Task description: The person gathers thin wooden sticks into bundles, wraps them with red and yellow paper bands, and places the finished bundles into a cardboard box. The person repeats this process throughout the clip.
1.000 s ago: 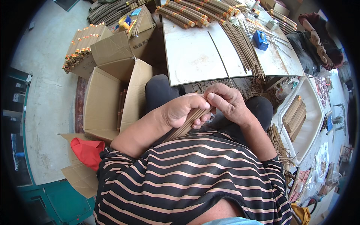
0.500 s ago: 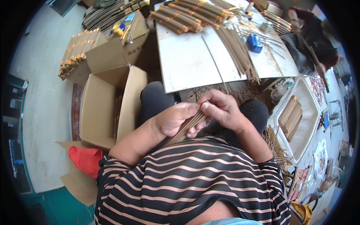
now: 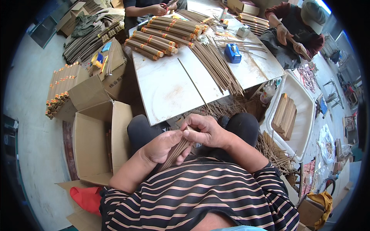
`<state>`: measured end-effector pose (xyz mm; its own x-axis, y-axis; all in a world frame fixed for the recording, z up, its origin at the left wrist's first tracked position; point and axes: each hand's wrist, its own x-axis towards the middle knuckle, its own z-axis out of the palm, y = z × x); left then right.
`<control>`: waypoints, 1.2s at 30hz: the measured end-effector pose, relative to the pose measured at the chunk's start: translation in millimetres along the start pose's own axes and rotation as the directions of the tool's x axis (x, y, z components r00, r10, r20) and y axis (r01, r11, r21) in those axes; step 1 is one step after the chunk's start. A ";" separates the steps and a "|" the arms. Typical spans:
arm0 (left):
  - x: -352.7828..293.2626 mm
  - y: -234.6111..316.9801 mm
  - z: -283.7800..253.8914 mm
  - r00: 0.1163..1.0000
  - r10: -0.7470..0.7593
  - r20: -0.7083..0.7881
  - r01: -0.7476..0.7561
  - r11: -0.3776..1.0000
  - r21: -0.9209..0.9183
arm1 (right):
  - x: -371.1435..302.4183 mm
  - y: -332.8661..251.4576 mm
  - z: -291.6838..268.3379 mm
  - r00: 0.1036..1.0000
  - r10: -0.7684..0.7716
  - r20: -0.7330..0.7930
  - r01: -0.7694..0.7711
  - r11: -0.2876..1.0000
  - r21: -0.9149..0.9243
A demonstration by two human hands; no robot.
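Left hand (image 3: 160,148) and right hand (image 3: 206,133) sit lower, further left in view than a second ago. Near: left grip wraps slender bundle of thin brown sticks (image 3: 172,153); right grip pinches its far end. Beyond, flat white-topped desk (image 3: 165,90): loose brown sticks (image 3: 216,65) toward right, orange-banded brown bundles (image 3: 154,41) far left.

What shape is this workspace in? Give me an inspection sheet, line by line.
Surface: white tabletop, brown marks on it.
Job's things: stick bundle, held; loose sticks and banded bundles on the tabletop.
Clutter: blue tape dispenser on the tabletop; stray sticks beside the white tub.
Grip: left hand around the stick bundle; right hand closed at its upper end.
Cables: nothing clearly seen.
Surroundings: open cardboard box at left; one co-worker at top, another at upper right.
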<state>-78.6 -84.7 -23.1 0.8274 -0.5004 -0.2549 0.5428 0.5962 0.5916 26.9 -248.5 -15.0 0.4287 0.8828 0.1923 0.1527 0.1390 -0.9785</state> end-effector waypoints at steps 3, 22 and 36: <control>6.8 5.3 -7.5 1.000 -0.013 0.009 0.013 0.998 -0.063 | 8.8 5.8 -6.7 1.000 0.022 0.014 -0.022 1.000 0.004; 47.8 53.0 -110.9 0.949 -0.087 -0.302 0.028 0.981 -0.193 | 215.6 113.0 -347.6 0.875 0.003 -0.484 -0.395 0.582 -0.711; 74.2 71.3 -151.4 0.908 -0.145 -0.392 0.024 0.955 -0.295 | 283.8 203.1 -456.3 0.830 0.280 -0.483 -0.528 0.116 -0.841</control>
<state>43.3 15.8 -115.7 0.7297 -0.2943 -0.6172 0.5811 0.7426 0.3330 585.9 -174.5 -124.8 0.8282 0.5549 -0.0784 0.5402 -0.8277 -0.1522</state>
